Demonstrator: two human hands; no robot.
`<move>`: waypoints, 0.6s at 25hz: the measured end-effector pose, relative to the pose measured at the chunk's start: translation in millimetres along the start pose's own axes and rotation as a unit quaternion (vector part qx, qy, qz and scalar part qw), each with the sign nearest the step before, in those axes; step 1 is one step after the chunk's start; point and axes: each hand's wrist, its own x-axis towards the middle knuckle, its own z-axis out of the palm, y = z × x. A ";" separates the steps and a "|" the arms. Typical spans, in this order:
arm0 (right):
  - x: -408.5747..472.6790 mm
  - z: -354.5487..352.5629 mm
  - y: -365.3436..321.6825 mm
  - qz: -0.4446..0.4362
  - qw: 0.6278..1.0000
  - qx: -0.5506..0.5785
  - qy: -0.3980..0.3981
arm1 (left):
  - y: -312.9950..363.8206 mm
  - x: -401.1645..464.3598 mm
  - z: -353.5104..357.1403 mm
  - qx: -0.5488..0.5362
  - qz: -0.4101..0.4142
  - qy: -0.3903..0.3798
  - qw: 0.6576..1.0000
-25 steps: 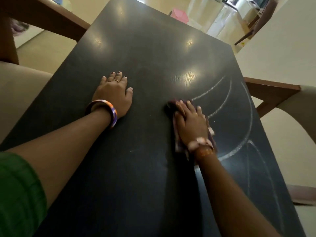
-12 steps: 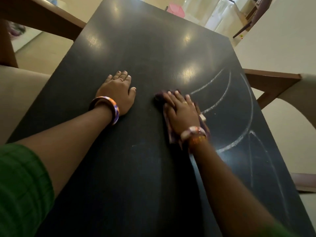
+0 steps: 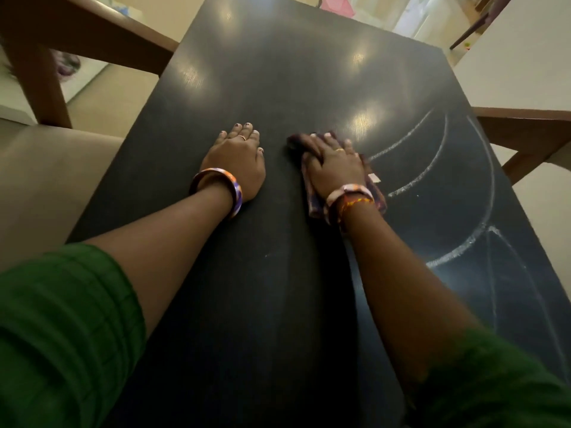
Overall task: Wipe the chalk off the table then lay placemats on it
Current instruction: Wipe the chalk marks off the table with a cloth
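A black table (image 3: 278,88) fills the view. White chalk lines (image 3: 432,168) curve across its right half, down to the near right corner. My right hand (image 3: 335,166) lies flat, fingers straight, pressing a dark purple cloth (image 3: 378,199) onto the table just left of the chalk arcs. The cloth shows around the hand's edges, mostly hidden under the palm. My left hand (image 3: 236,163) rests flat on the table to the left, fingers straight, a short gap from the cloth. No placemat is in view.
A beige cushioned seat (image 3: 40,180) with a wooden frame (image 3: 34,84) stands along the table's left side. Another wooden chair arm (image 3: 525,131) juts in at the right edge. A pink object (image 3: 335,3) sits on the floor beyond the table's far end.
My right hand has slid the cloth to the left and slightly away from me, nearer the left hand. The left hand stays pressed in place.
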 end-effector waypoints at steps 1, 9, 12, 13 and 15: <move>-30.7 0.4 -1.0 -0.044 0.999 -0.002 0.005 | -0.2 -0.4 -0.6 -0.001 0.000 -0.001 1.000; -31.8 -12.9 33.3 0.046 0.999 -0.016 0.018 | -2.1 2.1 0.6 0.001 0.007 -0.003 1.000; 13.4 -3.7 8.0 0.045 0.999 -0.001 0.002 | -2.7 3.6 2.2 0.000 0.008 0.004 1.000; -1.9 -5.0 7.8 0.023 1.000 0.005 0.000 | -2.3 3.1 2.0 -0.003 0.009 0.004 1.000; -71.2 -11.2 21.4 -0.002 1.000 0.013 0.009 | -0.7 0.5 -1.4 -0.013 0.004 0.001 1.000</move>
